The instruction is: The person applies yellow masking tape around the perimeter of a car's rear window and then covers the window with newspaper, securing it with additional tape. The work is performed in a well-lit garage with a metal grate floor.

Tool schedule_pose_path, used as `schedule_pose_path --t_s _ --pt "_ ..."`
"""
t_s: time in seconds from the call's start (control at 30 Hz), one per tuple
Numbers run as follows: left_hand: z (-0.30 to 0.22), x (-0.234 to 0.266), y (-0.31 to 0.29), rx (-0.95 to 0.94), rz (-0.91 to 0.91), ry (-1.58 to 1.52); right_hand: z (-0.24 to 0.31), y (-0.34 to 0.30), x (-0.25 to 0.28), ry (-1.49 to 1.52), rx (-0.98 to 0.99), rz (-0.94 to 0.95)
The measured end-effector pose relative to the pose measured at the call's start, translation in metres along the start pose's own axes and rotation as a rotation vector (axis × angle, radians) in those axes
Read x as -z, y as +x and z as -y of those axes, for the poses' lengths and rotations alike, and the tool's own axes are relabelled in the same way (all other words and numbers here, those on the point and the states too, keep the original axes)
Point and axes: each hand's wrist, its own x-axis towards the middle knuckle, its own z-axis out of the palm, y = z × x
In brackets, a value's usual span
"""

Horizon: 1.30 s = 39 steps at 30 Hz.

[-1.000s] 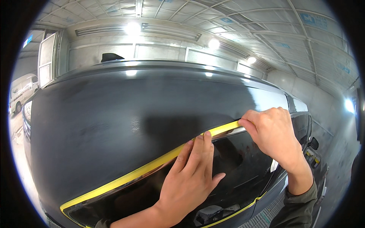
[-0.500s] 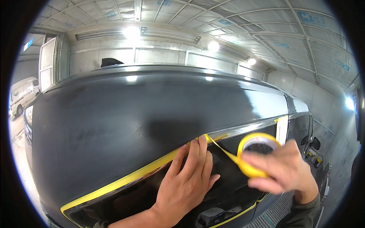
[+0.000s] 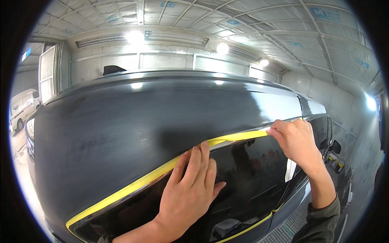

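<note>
Yellow masking tape runs along the top edge of the dark side window of a dark grey vehicle. My left hand lies with fingers stretched out, its fingertips touching the tape at the window's upper edge. Farther right, my right hand has its fingers closed at the end of the taut stretch of tape. Between my hands the strip looks slightly twisted near the left fingertips. The tape roll is out of sight at this moment. A white strip hangs below my right hand, by the window's right end.
More yellow tape borders the window's lower edge. A side mirror sticks out at the far right, with several small containers on the floor beyond. A white van stands outside the open door at far left.
My right hand has moved up and right to the window's upper edge, drawing the tape along it. The roll has gone from sight. My left hand has shifted slightly left in view.
</note>
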Motion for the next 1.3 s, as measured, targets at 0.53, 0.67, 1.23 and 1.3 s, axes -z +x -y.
schedule_pose_path --t_s 0.53,0.67,1.23,1.3 --pt "0.0 0.0 0.001 0.013 -0.011 -0.072 -0.004 0.003 0.005 -0.065 0.012 -0.061" --pt "0.0 0.0 0.004 0.021 -0.016 -0.125 -0.005 0.0 0.005 -0.019 -0.003 -0.026" --pt "0.0 -0.002 0.01 0.011 -0.015 -0.184 0.0 0.002 -0.009 -0.05 0.007 0.002" --pt "-0.001 -0.001 0.011 0.013 -0.009 -0.192 0.0 0.002 -0.01 -0.053 0.003 0.003"
